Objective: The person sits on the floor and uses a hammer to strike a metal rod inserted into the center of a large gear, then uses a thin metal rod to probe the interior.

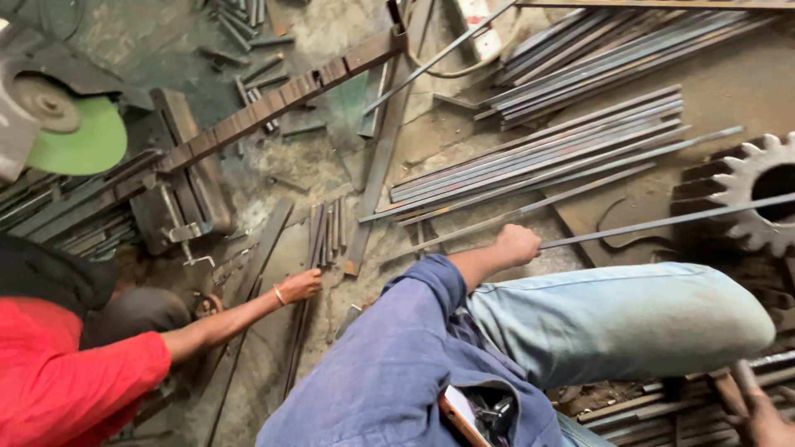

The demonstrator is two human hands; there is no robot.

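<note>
My left hand (pixel 515 246) reaches forward from a blue sleeve and is closed in a fist around the end of a thin steel rod (pixel 662 222). The rod runs to the right, across a large toothed gear (pixel 758 186). My right hand (pixel 766 422) shows only partly at the bottom right corner, among rusty flat bars (pixel 662 406); its fingers are too cut off to read. My bent knee in light jeans (pixel 629 319) lies between the two hands.
A co-worker in a red shirt crouches at the left, a hand (pixel 298 285) with a bracelet on short steel strips (pixel 327 236). Bundles of long rods (pixel 538 153) lie on the dirty floor. A cut-off saw with a green guard (pixel 79 136) stands far left.
</note>
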